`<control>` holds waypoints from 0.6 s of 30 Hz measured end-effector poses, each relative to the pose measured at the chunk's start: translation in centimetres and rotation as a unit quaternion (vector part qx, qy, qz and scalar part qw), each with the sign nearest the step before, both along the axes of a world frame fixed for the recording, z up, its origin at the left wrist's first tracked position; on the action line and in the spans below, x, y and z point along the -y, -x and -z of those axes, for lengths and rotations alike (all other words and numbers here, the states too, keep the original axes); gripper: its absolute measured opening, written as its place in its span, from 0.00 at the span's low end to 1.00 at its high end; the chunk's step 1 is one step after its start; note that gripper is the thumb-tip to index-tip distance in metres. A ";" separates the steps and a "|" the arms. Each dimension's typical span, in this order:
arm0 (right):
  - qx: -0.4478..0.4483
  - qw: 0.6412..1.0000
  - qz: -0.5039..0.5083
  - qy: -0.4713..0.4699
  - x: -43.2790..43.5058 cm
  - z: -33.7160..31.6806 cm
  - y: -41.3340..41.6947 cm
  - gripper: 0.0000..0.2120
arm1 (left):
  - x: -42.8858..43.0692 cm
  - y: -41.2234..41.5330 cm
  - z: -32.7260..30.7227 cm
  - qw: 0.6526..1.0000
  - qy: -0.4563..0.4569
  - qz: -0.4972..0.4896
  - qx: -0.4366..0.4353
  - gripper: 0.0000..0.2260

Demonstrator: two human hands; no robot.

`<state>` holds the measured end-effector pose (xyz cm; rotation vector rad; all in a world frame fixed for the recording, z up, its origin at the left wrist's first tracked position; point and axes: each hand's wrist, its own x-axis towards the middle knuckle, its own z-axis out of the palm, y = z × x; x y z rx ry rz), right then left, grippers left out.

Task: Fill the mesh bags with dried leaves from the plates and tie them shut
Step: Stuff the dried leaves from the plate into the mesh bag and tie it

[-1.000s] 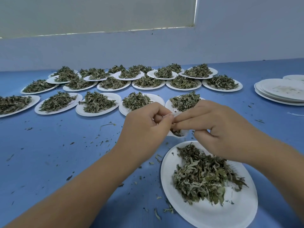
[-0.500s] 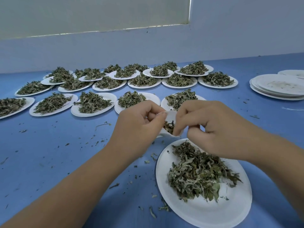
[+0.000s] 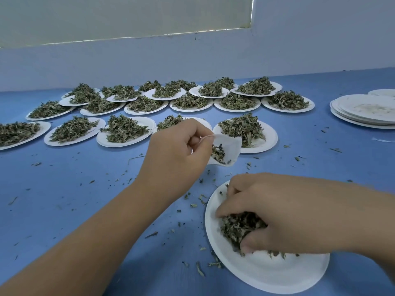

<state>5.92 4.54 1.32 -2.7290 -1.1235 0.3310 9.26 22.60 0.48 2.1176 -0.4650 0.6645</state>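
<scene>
1. The light is soft, even and cool, and it lays a bluish cast over the wall and the table (image 3: 64,189). The scene is moderately bright.
2. Daylight leaks in as thin bright lines along the bottom and right edges of the window blind (image 3: 128,18).
3. Shadows are faint and soft-edged. A greyish one lies on the near plate (image 3: 288,278) under the right hand (image 3: 277,212).
4. The white plates read clean, with their rim ridges visible.
5. The wide lens bows the table's far edge and swells the forearms toward the bottom corners.
6. The leaf piles in mid-frame are crisp. The right hand's edges look slightly soft, as does the stack of plates (image 3: 363,112) at far right.
</scene>
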 end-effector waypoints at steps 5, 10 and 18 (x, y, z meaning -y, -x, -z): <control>0.003 1.000 -0.007 0.027 -0.5 -0.2 -0.1 0.17 | -0.3 -0.2 0.2 1.000 -0.017 0.004 0.005 0.04; -0.004 1.000 -0.013 0.021 -0.2 -0.3 -0.4 0.12 | -0.4 -0.5 0.6 0.999 -0.028 0.000 0.016 0.04; -0.036 0.996 0.027 -0.079 1.5 -2.1 -1.4 0.09 | -0.5 -0.5 0.5 0.999 -0.047 -0.009 0.019 0.04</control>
